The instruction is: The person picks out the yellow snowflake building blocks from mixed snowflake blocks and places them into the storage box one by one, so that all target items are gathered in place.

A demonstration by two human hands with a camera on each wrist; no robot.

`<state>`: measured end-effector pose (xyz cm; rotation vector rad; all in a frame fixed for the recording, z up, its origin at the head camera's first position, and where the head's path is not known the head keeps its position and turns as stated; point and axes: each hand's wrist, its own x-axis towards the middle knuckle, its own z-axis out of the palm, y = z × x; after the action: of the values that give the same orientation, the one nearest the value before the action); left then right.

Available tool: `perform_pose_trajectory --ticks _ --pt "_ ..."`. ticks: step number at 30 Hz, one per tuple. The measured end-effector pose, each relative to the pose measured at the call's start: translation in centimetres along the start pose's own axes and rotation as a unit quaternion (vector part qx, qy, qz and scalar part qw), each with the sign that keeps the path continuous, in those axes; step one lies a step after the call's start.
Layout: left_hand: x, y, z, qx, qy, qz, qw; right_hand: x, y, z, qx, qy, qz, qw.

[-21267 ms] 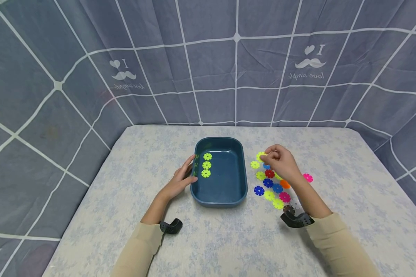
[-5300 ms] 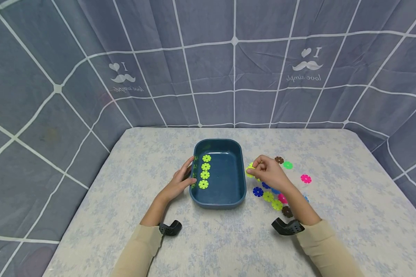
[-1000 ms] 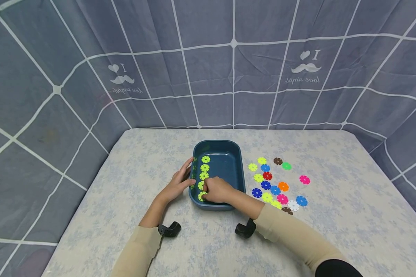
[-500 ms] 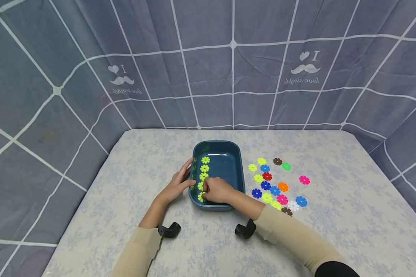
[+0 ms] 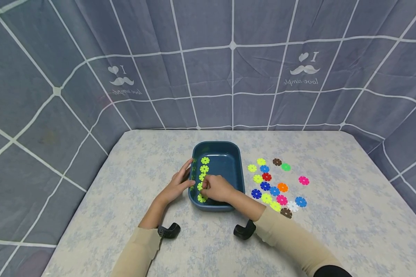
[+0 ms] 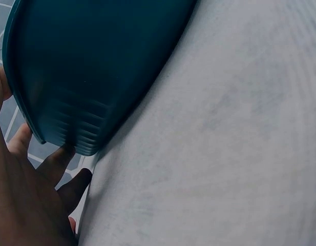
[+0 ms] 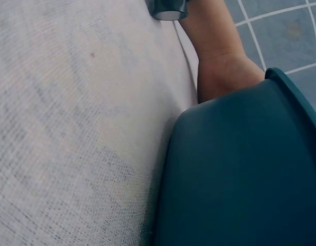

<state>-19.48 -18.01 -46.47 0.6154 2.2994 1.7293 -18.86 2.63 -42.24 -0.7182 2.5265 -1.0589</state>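
A dark teal plastic basin (image 5: 232, 173) stands on the table. Along its left inside lies a column of several yellow-green, notched snowflake discs (image 5: 204, 169). My left hand (image 5: 175, 186) rests against the basin's left side, index finger and thumb at the rim, fingers spread; the left wrist view shows its fingers (image 6: 55, 164) by the outer wall. My right hand (image 5: 217, 188) is inside the basin, fingers bent, thumb and index close over the two nearest discs. I cannot tell whether it pinches one. In the right wrist view the basin's outer wall (image 7: 239, 169) hides that hand.
Right of the basin, loose snowflake discs lie scattered, among them blue (image 5: 256, 193), red (image 5: 267, 177), orange (image 5: 282, 187), pink (image 5: 304, 180), brown (image 5: 277, 162), green (image 5: 286, 167), white (image 5: 292, 206) and more yellow-green (image 5: 252, 168). A grey checked curtain (image 5: 208, 77) hangs behind the table (image 5: 142, 154).
The row in the basin has grown from three discs to several. The right hand went between the scattered discs and the basin; lately it shifted slightly away from the nearest disc. The left hand stayed.
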Motion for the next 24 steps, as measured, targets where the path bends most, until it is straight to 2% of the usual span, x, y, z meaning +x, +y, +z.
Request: perform_pose_trajectory --ticks 11,24 --pt "-0.2 0.2 0.1 -0.002 0.001 0.005 1.0000 -0.3 0.7 -0.7 0.053 0.040 -0.003 0.9978" --pt "0.0 -0.1 0.3 -0.005 0.002 0.012 0.9999 -1.0 1.4 -3.1 0.044 0.096 -0.025 0.9941"
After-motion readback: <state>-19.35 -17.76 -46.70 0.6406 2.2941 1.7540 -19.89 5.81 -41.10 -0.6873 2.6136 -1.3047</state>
